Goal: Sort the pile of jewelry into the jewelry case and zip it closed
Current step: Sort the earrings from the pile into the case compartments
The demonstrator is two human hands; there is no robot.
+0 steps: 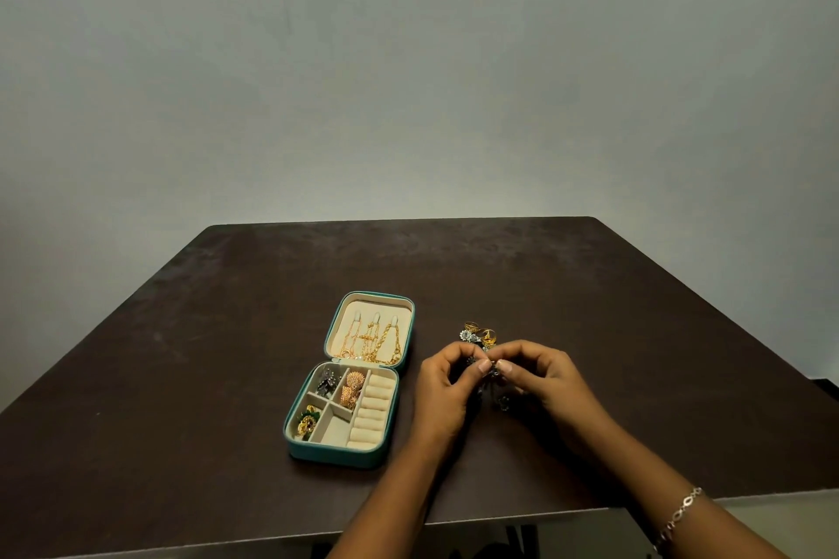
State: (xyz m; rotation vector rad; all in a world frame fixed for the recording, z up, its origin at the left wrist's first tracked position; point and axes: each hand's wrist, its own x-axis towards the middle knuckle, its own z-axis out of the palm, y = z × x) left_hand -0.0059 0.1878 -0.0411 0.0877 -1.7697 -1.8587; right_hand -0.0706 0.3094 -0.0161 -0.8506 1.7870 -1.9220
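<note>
Left hand [442,381] and right hand [540,377] both pinching small dark jewelry piece [493,372], fingertips meeting just beside jewelry pile [479,334]. Teal jewelry case [336,456] lying open on table [181,377], left of hands.

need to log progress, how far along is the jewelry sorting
Partly done: gold chains hang in the lid of the open case, and earrings sit in three compartments. The left hand and right hand pinch a small dark piece by the pile. Left: that pile, the bare ring rolls, zipping.
</note>
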